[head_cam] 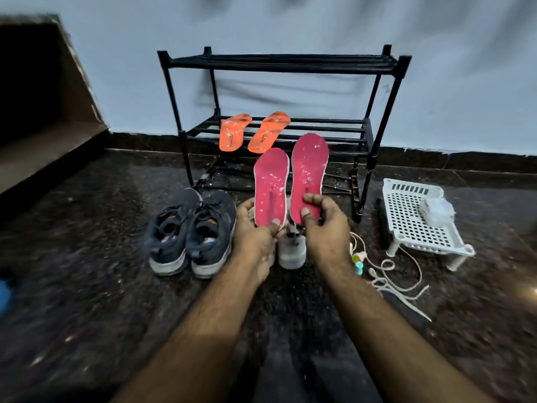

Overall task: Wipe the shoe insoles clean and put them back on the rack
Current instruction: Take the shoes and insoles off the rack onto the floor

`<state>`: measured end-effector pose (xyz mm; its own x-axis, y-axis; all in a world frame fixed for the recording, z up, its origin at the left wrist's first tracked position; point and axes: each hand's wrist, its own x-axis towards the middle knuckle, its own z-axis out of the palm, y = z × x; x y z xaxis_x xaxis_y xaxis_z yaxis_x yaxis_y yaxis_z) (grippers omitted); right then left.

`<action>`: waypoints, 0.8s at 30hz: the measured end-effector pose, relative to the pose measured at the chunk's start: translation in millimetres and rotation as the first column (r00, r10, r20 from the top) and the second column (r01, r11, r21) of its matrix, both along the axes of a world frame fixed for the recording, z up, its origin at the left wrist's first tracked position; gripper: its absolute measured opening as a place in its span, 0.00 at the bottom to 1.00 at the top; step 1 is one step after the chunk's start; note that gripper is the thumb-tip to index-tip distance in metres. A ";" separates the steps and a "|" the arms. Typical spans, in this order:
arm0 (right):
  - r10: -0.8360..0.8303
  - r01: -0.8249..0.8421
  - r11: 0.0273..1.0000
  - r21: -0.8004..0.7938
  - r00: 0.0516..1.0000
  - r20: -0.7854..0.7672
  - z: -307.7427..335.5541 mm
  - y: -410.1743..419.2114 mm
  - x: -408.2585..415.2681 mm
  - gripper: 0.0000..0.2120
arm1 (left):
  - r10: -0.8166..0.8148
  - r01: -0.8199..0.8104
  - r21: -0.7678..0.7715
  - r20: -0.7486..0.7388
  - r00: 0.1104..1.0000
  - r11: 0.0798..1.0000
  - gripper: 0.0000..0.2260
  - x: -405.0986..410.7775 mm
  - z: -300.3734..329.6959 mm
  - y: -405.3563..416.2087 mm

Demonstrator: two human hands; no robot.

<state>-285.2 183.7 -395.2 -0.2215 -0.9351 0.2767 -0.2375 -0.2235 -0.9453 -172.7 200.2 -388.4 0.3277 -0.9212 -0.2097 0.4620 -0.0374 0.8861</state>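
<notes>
Left hand [255, 234]: grips the heel end of one pink insole [270, 187], thumb on its face, holding it upright in front of the rack
Right hand [322, 225]: pinches the heel end of the other pink insole [309, 175], thumb and a fingertip on its face, holding it upright just beside the first
Pink insoles: side by side, toes up, speckled with pale dirt
Orange insoles [252, 132]: two, lying on the middle shelf of the black rack [290, 64], also speckled
Rack: black, open-barred, against a pale wall [465, 68]; top shelf bare
Dark sneakers [191, 231]: a pair on the dark stone floor [87, 257], left of the hands
Grey shoe [292, 251]: on the floor between and below the hands, partly hidden
White perforated stand [418, 219]: on the floor to the right, a pale wad on top
Cord [389, 274]: pale, tangled, beside the stand
</notes>
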 end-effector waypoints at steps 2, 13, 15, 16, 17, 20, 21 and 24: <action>0.032 -0.032 0.999 0.009 0.999 0.003 -6.9 31.1 3.9 0.13 | 0.002 -0.002 -0.001 0.039 0.999 1.000 0.25 1.1 -6.4 34.1; 0.146 -0.134 0.977 0.168 0.987 -0.062 -65.2 159.0 10.2 0.12 | -0.073 0.057 0.216 0.069 0.995 0.975 0.23 17.7 -55.5 166.2; 0.175 -0.151 0.961 0.230 0.981 -0.087 -80.9 173.1 9.7 0.11 | -0.077 0.052 0.278 0.082 0.994 0.959 0.23 19.2 -68.2 176.8; 0.186 -0.155 0.954 0.255 0.977 -0.103 -86.8 178.1 9.2 0.11 | -0.080 0.049 0.307 0.089 0.993 0.951 0.23 19.7 -74.2 178.3; 0.197 -0.157 0.948 0.276 0.973 -0.120 -91.8 183.5 8.4 0.11 | -0.084 0.048 0.337 0.093 0.992 0.940 0.24 19.5 -78.5 180.5; 0.241 -0.180 0.923 0.340 0.959 -0.148 -107.4 195.9 4.3 0.11 | -0.118 0.053 0.444 0.119 0.986 0.894 0.25 17.9 -89.0 183.9; 0.263 -0.192 0.911 0.364 0.952 -0.155 -112.5 199.0 2.6 0.11 | -0.134 0.059 0.482 0.124 0.983 0.874 0.25 17.3 -91.9 184.5; 0.327 -0.211 0.874 0.437 0.922 -0.209 -122.3 203.4 -1.4 0.11 | -0.209 0.097 0.587 0.126 0.970 0.804 0.22 17.5 -101.8 183.9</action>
<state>-286.5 387.2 -517.5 0.0832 -0.9892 -0.1206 -0.4796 0.0663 -0.8750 -155.1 384.2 -490.1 0.2753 -0.6919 -0.6674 0.2465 -0.6203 0.7447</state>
